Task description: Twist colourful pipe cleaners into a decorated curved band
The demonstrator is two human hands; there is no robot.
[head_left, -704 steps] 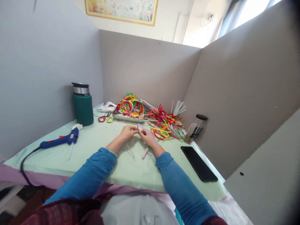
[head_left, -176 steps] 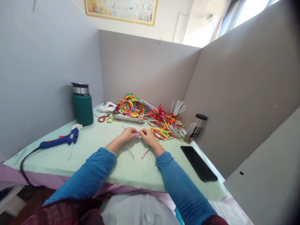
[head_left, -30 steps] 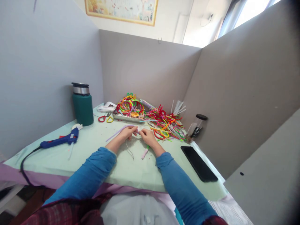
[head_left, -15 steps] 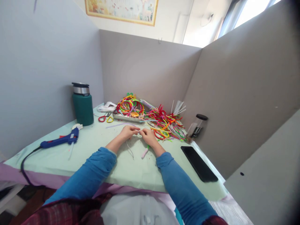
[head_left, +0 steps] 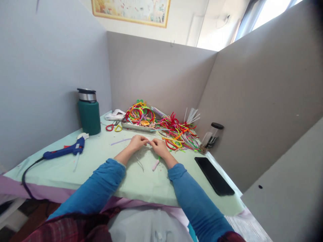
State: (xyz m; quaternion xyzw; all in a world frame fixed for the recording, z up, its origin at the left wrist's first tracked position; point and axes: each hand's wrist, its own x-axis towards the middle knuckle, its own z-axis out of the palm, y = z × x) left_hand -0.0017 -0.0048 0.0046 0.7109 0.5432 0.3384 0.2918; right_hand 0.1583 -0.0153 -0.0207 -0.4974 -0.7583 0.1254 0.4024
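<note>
My left hand (head_left: 137, 143) and my right hand (head_left: 159, 147) meet fingertip to fingertip over the middle of the table, both pinched closed. A lilac pipe cleaner (head_left: 121, 141) runs out to the left from behind my left hand, and its other end is between my fingers. The exact spot of the pinch is small and partly covered by the fingertips. Below my right hand lies a short pale pink piece with a green end (head_left: 155, 164). A thin grey strand (head_left: 140, 163) rests on the cloth under my left wrist.
A tray (head_left: 137, 127) heaped with coloured pipe cleaners stands at the back, beside a loose pile (head_left: 180, 129). Red-and-yellow-handled scissors (head_left: 118, 128), a green bottle (head_left: 89, 116) and a blue glue gun (head_left: 65, 150) are leftward. Rightward are a black phone (head_left: 214, 175) and a clear jar (head_left: 212, 137).
My left fingers have closed in toward my right fingertips. The free end of the lilac pipe cleaner has swung lower and slightly left. My right hand has barely moved.
</note>
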